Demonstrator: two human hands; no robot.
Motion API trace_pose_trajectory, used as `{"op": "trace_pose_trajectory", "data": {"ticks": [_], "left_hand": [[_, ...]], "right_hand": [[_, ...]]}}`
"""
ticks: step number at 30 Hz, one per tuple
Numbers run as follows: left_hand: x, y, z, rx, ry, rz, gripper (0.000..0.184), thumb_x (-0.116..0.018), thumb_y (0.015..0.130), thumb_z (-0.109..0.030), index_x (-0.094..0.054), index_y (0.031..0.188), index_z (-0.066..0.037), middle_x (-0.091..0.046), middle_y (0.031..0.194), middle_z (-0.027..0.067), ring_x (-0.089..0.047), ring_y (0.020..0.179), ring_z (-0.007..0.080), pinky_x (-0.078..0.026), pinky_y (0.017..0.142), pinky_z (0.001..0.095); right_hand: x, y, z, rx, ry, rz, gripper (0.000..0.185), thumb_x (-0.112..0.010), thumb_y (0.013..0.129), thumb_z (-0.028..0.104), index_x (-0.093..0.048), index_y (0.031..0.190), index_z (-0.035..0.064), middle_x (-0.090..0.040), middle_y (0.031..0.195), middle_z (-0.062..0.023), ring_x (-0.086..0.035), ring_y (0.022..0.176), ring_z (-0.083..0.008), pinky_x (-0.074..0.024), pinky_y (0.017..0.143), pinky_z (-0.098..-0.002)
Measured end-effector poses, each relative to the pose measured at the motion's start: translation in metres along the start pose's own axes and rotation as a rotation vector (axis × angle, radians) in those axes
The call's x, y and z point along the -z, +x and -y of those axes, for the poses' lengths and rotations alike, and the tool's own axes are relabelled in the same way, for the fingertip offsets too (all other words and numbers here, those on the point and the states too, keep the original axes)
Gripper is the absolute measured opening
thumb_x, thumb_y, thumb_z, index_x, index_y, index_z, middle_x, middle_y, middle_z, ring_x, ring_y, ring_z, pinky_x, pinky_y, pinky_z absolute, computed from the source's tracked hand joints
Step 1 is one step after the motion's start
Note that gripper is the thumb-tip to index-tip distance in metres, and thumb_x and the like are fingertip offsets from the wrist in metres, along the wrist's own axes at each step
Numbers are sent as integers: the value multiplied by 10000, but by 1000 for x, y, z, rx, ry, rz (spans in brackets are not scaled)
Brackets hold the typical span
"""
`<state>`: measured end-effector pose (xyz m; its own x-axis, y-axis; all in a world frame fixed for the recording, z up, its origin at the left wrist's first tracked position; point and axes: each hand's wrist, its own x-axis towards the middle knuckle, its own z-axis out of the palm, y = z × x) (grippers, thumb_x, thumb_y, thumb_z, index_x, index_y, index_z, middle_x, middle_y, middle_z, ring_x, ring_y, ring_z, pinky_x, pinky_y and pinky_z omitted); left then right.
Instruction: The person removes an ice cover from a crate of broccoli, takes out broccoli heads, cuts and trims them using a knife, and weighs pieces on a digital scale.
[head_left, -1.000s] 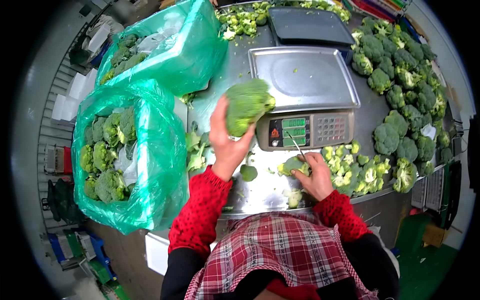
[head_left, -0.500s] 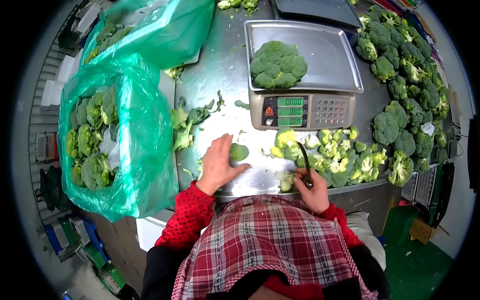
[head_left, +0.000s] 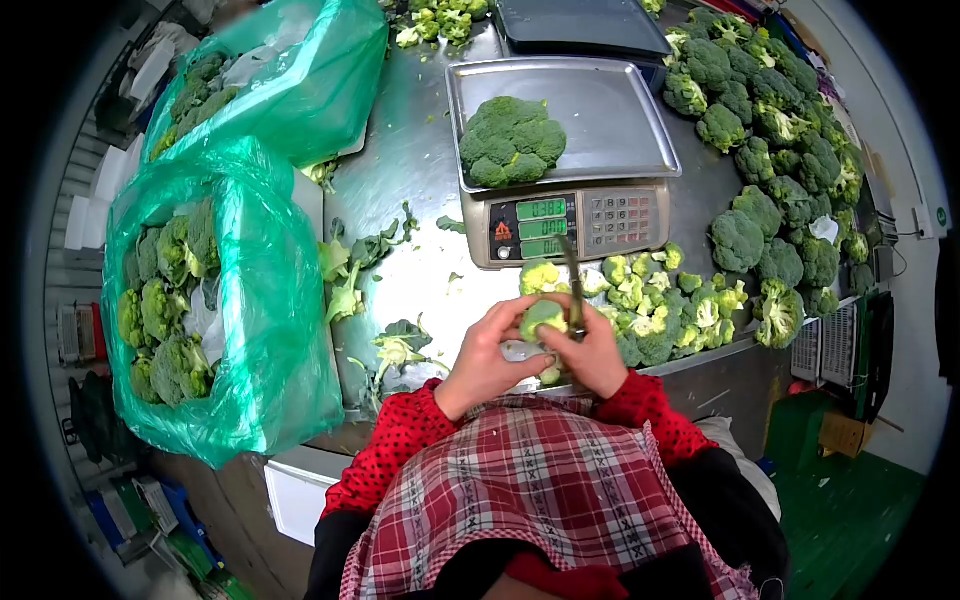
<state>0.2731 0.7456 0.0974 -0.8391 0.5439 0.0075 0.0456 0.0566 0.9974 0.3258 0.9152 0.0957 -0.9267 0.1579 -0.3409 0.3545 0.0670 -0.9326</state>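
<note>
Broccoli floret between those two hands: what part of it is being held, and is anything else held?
The left hand and right hand hold the broccoli floret by its sides; the right also grips a curved knife below its blade.

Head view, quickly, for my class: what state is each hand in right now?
Left hand: partly closed, fingers around a small broccoli piece.
Right hand: closed on a curved knife, thumb at the same piece.
</note>
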Motion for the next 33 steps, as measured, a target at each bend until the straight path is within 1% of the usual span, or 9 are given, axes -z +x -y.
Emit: {"op": "trace_pose_trajectory", "data": {"ticks": [2, 6, 17, 21, 23, 26, 28, 31, 33], "left_hand": [[5, 1, 11, 2, -37, 6, 534, -801, 745, -62, -591, 1235, -33, -645, 1053, 75, -636, 919, 158, -531, 819, 273], [48, -14, 54, 23, 708, -42, 465, -773, 747, -274, -628, 1103, -12, -640, 1019, 169, -617, 941, 350, -508, 817, 423], [80, -59, 62, -104, 996, -83, 498, -745, 709, -228, -595, 1120, 10, -592, 1138, 188, -560, 1061, 363, -452, 920, 442], [72, -56, 57, -97, 946, -162, 503, -745, 742, -258, -592, 1139, 10, -593, 1144, 175, -566, 1056, 346, -464, 899, 428], [69, -59, 62, -35, 884, -161, 499, -730, 777, -305, -600, 1152, -3, -604, 1145, 165, -573, 1054, 345, -468, 907, 429], [64, -54, 70, 59, 732, -182, 496, -726, 811, -363, -616, 1167, -34, -619, 1137, 153, -594, 1031, 337, -493, 879, 423], [65, -38, 58, 29, 699, -213, 519, -742, 805, -383, -616, 1182, -49, -629, 1118, 150, -615, 995, 327, -514, 847, 416], [75, -3, 29, 45, 506, -319, 617, -786, 775, -386, -584, 1240, -34, -606, 1189, 170, -625, 1028, 343, -512, 881, 404], [85, 22, 27, -5, 422, -388, 904, -851, 697, -425, -429, 1392, -31, -550, 1276, 196, -599, 1114, 328, -498, 928, 398]], "right_hand": [[27, 9, -14, 130, -37, -163, 473, -769, 832, 198, -598, 1220, -13, -679, 1027, -90, -619, 932, -145, -504, 807, -287], [82, 18, -17, 201, -620, -346, 540, -797, 765, 174, -593, 1220, -33, -659, 1003, -172, -638, 900, -297, -508, 831, -366], [25, 135, 98, 794, -608, -412, 707, -816, 727, 316, -537, 1323, 58, -554, 1210, -212, -593, 1065, -403, -495, 896, -435], [24, 208, 119, 471, -958, -194, 996, -844, 613, 538, -459, 1399, 62, -601, 1206, -238, -618, 1048, -429, -503, 914, -452], [46, 231, 112, 391, -608, 61, 989, -909, 602, 415, -455, 1376, 1, -631, 1223, -206, -623, 1126, -279, -485, 972, -377], [52, 226, 107, 335, -260, 149, 731, -846, 710, 103, -458, 1320, -6, -649, 1074, -136, -620, 1034, -219, -492, 944, -358], [48, 211, 102, 224, 83, 182, 688, -786, 765, 85, -434, 1355, 39, -629, 972, -90, -638, 822, -175, -546, 727, -341], [47, 188, 100, -74, 326, 150, 537, -681, 865, 231, -459, 1349, 160, -419, 682, 4, -351, 432, -94, -326, 406, -260], [28, 171, 98, -181, 674, 214, 391, -640, 908, 244, -503, 1258, 135, -471, 683, 20, -332, 422, -73, -288, 384, -241]]}}
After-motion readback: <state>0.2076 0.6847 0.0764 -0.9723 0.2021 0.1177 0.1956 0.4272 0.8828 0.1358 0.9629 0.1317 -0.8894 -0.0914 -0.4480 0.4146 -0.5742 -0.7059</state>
